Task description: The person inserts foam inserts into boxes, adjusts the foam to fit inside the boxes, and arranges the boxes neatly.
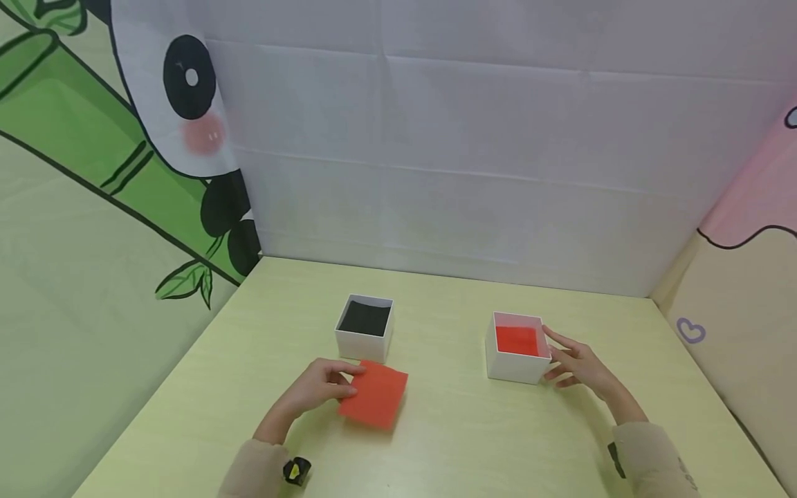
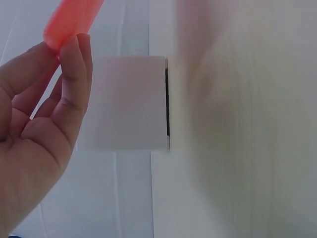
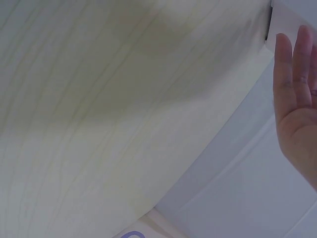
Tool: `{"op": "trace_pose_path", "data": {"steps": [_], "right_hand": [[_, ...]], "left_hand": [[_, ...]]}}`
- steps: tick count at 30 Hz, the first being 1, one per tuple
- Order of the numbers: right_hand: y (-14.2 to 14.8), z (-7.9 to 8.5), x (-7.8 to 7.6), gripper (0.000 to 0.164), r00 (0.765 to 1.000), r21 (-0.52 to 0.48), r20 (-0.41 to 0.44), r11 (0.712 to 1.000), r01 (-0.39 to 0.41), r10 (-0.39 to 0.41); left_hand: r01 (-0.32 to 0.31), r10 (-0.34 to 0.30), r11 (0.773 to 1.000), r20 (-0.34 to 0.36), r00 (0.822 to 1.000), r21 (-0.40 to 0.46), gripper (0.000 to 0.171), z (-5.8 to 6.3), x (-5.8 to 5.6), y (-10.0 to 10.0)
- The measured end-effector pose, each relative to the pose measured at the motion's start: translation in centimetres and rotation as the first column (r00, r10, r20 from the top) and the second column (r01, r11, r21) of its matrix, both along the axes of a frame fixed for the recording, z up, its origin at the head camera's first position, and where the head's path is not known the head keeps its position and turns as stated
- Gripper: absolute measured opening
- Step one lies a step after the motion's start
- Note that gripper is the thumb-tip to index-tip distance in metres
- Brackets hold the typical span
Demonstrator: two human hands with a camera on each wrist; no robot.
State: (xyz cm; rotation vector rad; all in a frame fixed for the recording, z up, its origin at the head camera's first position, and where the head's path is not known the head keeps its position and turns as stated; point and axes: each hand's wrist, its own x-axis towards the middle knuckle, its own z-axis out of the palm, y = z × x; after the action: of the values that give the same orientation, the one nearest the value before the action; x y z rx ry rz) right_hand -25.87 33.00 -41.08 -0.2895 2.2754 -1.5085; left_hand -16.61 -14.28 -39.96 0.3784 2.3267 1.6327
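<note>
Between thumb and fingers, my left hand (image 1: 320, 384) pinches a square red sheet (image 1: 375, 395) by its left edge, above the table in front of a white box (image 1: 361, 344). That box has black material (image 1: 366, 318) inside. In the left wrist view the red sheet (image 2: 74, 22) curves up from the fingertips of the left hand (image 2: 44, 109). On the right, a second white box (image 1: 514, 367) has red material (image 1: 517, 339) in it. My right hand (image 1: 579, 366) is at this box's right side, its fingers extended; the right wrist view shows them nearly straight on the hand (image 3: 297, 94).
Both boxes stand on a pale wood-grain table (image 1: 448, 429). A white sheet-like backdrop (image 1: 448, 152) rises along the far edge. Printed panels with green bamboo (image 1: 81, 124) and a pink shape (image 1: 762, 180) flank the sides.
</note>
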Motion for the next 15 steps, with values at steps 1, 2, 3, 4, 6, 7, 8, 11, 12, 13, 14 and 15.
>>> {"op": "trace_pose_path", "data": {"steps": [1, 2, 3, 4, 6, 7, 8, 11, 12, 13, 14, 15], "right_hand": [[0.0, 0.0, 0.0, 0.056, 1.0, -0.002, 0.002, 1.0, 0.004, -0.004], [0.0, -0.1, 0.0, 0.056, 1.0, -0.003, 0.001, 1.0, 0.004, -0.004], [0.0, -0.1, 0.0, 0.057, 1.0, -0.004, -0.004, 1.0, 0.0, 0.0], [0.0, -0.1, 0.0, 0.057, 1.0, -0.006, -0.005, 1.0, 0.0, 0.0], [0.0, -0.2, 0.0, 0.057, 1.0, -0.005, -0.001, 1.0, 0.009, -0.009], [0.0, -0.2, 0.0, 0.058, 1.0, -0.003, 0.0, 1.0, 0.011, -0.011], [0.0, -0.2, 0.0, 0.058, 1.0, 0.0, 0.002, 1.0, 0.012, -0.012], [0.0, -0.2, 0.0, 0.058, 1.0, 0.002, 0.008, 1.0, 0.02, -0.02], [-0.1, -0.2, 0.0, 0.058, 1.0, 0.004, 0.007, 1.0, 0.018, -0.018], [-0.1, -0.2, 0.0, 0.058, 1.0, 0.005, 0.007, 1.0, 0.02, -0.02], [-0.1, -0.2, 0.0, 0.058, 1.0, 0.006, 0.007, 1.0, 0.021, -0.021], [-0.1, -0.2, 0.0, 0.058, 1.0, 0.006, 0.009, 1.0, 0.026, -0.026]], "left_hand": [[0.003, -0.003, 1.0, -0.002, 1.0, 0.008, 0.035, 0.0, -0.1, 0.3], [0.006, -0.006, 1.0, -0.001, 1.0, 0.013, 0.036, 0.0, -0.1, 0.6], [0.012, -0.012, 1.0, -0.002, 1.0, 0.022, 0.037, -0.3, -0.3, 0.8], [0.016, -0.016, 0.999, 0.0, 1.0, 0.032, 0.037, -0.7, -0.5, 1.0], [0.029, -0.029, 0.999, 0.004, 1.0, 0.04, 0.038, -0.6, -0.6, 1.6], [0.034, -0.034, 0.999, 0.01, 0.999, 0.041, 0.038, -0.5, -0.7, 1.9], [0.039, -0.039, 0.998, 0.015, 0.999, 0.043, 0.039, -0.5, -0.8, 2.2], [0.051, -0.052, 0.998, 0.015, 0.999, 0.037, 0.038, -0.3, -1.2, 3.1], [0.055, -0.056, 0.998, 0.014, 0.998, 0.035, 0.038, -0.2, -1.4, 3.4], [0.062, -0.062, 0.998, 0.007, 0.998, 0.029, 0.038, -0.1, -1.6, 3.8], [0.067, -0.067, 0.998, 0.001, 0.998, 0.022, 0.038, 0.0, -1.8, 4.1], [0.074, -0.074, 0.997, -0.009, 0.997, 0.014, 0.038, 0.1, -2.0, 4.5]]}}
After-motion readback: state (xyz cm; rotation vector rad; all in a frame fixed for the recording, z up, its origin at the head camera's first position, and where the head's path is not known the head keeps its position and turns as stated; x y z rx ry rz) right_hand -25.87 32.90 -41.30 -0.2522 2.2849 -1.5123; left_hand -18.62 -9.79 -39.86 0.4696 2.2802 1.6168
